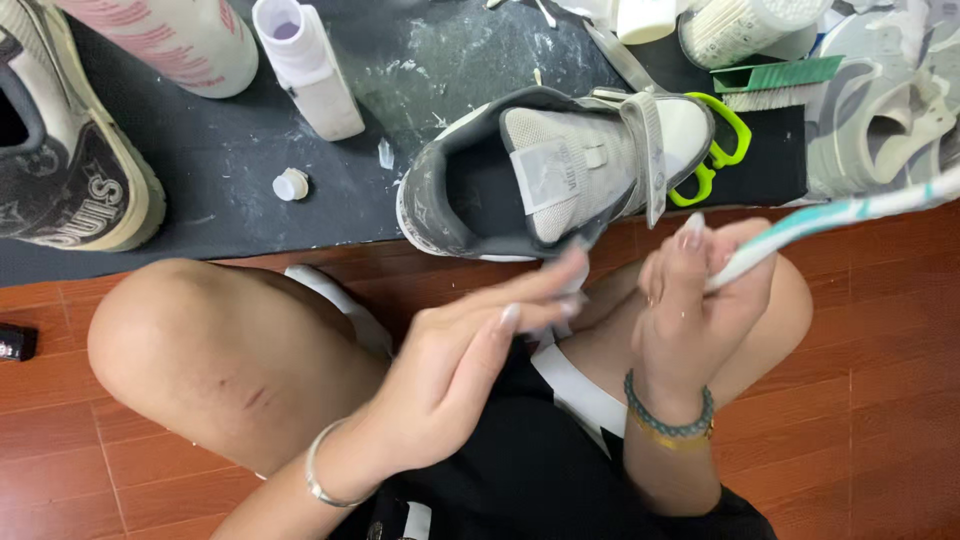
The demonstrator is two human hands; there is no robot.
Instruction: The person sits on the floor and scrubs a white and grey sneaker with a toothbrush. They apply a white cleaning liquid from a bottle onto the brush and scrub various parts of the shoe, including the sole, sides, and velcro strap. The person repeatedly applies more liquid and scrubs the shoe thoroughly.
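Head view: right hand [690,300] closes its grip on a light, stiff toothbrush [830,215] handle; left hand [470,350], fingers loosely extended, touches the soft grey sneaker [550,170] just beyond.

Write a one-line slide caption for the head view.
Seated person's right hand grips a white-teal toothbrush while the left hand reaches toward a grey-white sneaker on a dark mat.
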